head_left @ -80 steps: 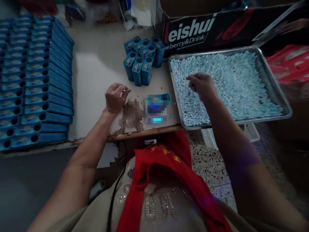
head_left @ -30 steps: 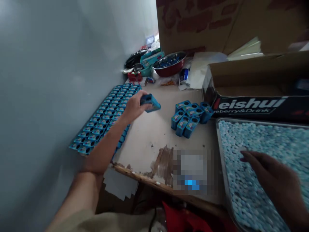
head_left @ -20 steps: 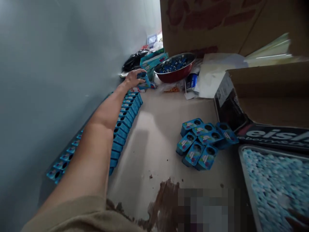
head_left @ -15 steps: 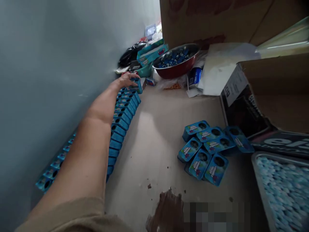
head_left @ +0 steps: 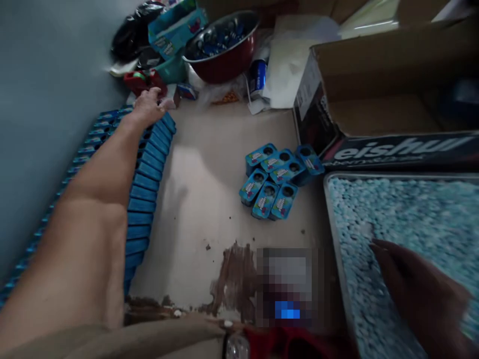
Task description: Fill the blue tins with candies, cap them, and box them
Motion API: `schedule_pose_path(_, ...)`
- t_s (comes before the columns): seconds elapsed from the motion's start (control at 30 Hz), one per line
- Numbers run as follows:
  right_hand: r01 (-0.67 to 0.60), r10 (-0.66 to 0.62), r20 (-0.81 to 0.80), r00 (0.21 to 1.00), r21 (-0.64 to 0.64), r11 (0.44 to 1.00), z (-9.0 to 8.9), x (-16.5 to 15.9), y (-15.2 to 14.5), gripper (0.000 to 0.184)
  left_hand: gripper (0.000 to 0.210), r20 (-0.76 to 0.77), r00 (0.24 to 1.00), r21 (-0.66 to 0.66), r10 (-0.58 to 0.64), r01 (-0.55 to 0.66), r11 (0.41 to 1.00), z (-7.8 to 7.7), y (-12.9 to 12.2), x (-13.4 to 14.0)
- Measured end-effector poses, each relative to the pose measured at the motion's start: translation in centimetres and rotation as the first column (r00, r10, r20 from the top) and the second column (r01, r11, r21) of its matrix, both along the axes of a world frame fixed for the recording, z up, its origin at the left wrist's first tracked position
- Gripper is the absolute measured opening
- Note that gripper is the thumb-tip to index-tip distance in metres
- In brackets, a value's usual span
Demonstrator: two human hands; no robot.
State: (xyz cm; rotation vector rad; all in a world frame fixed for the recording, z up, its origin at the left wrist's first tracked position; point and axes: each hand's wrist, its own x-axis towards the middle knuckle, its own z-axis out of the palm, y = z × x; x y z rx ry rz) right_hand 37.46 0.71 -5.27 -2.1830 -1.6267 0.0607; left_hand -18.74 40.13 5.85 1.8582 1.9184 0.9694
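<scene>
Left hand [head_left: 148, 105]: stretched over the far end of the box rows [head_left: 144, 194], fingers loosely spread
Right hand [head_left: 422, 289]: over the tray [head_left: 328, 180] of pale blue pieces [head_left: 411, 214], too blurry for me to read its grip
Table [head_left: 202, 184]: seven blue boxes [head_left: 275, 182] bunched up, holes on top
Red bowl [head_left: 228, 65]: way back, blue bits [head_left: 220, 42] inside

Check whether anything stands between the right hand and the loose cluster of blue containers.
The metal tray's left rim stands between the right hand and the loose blue containers; I see nothing else raised in between.

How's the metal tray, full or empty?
Not empty: pale blue pellets cover the visible floor of the metal tray, partly out of frame.
</scene>
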Motion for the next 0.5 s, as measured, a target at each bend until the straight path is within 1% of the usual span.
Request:
schedule_pose_path(0.03,-0.015,0.017,-0.062,0.998,0.034,0.999,0.1,-0.1,0.3,0.025,0.093,-0.008,1.000,-0.060,-0.014,0.014,0.998,0.2,-1.1,1.0)
schedule_pose_path(0.07,-0.022,0.030,-0.106,0.994,0.077,0.997,0.4,-0.1,0.6,0.021,0.097,-0.043,0.998,-0.114,-0.050,0.044,0.992,0.2,-2.5,2.1)
schedule_pose_path(0.13,-0.028,0.042,-0.116,0.992,0.117,0.993,0.9,-0.1,1.2,0.021,0.093,-0.130,0.978,-0.211,-0.166,0.136,0.968,-0.2,-5.9,4.3)
schedule_pose_path(0.17,-0.038,0.055,-0.118,0.991,0.146,0.989,1.2,0.1,1.4,0.024,0.088,-0.165,0.956,-0.242,-0.244,0.201,0.949,-0.8,-8.0,5.3)
schedule_pose_path(0.2,-0.056,0.078,-0.134,0.988,0.164,0.985,1.4,0.2,1.5,0.026,0.085,-0.192,0.927,-0.245,-0.322,0.273,0.930,-1.5,-10.4,6.4)
schedule_pose_path(0.23,-0.070,0.100,-0.152,0.983,0.188,0.980,1.6,0.4,1.6,0.027,0.084,-0.196,0.898,-0.221,-0.393,0.350,0.910,-2.5,-12.9,7.4)
schedule_pose_path(0.27,-0.073,0.111,-0.169,0.979,0.216,0.974,1.8,0.5,1.6,0.028,0.087,-0.182,0.882,-0.174,-0.435,0.407,0.897,-3.6,-15.5,8.4)
schedule_pose_path(0.3,-0.077,0.122,-0.185,0.975,0.236,0.969,2.0,0.6,1.5,0.027,0.091,-0.148,0.882,-0.121,-0.447,0.432,0.894,-4.8,-18.0,9.3)
schedule_pose_path(0.33,-0.083,0.136,-0.198,0.971,0.258,0.963,2.2,0.5,1.4,0.026,0.096,-0.103,0.894,-0.067,-0.436,0.431,0.900,-6.1,-20.3,10.2)
schedule_pose_path(0.37,-0.101,0.163,-0.211,0.964,0.278,0.955,2.5,0.4,1.3,0.024,0.101,-0.048,0.909,-0.023,-0.413,0.412,0.911,-7.3,-22.4,11.1)
schedule_pose_path(0.4,-0.145,0.214,-0.220,0.952,0.292,0.945,2.8,0.1,1.2,0.022,0.107,0.012,0.922,0.011,-0.387,0.387,0.922,-8.6,-24.2,12.1)
schedule_pose_path(0.47,-0.321,0.382,-0.198,0.903,0.283,0.904,3.8,-0.7,1.0,0.020,0.117,0.121,0.931,0.033,-0.344,0.343,0.939,-10.6,-26.6,14.1)
schedule_pose_path(0.5,-0.429,0.473,-0.157,0.867,0.248,0.869,4.4,-1.2,0.9,0.020,0.120,0.159,0.930,0.035,-0.331,0.330,0.943,-11.3,-27.2,15.1)
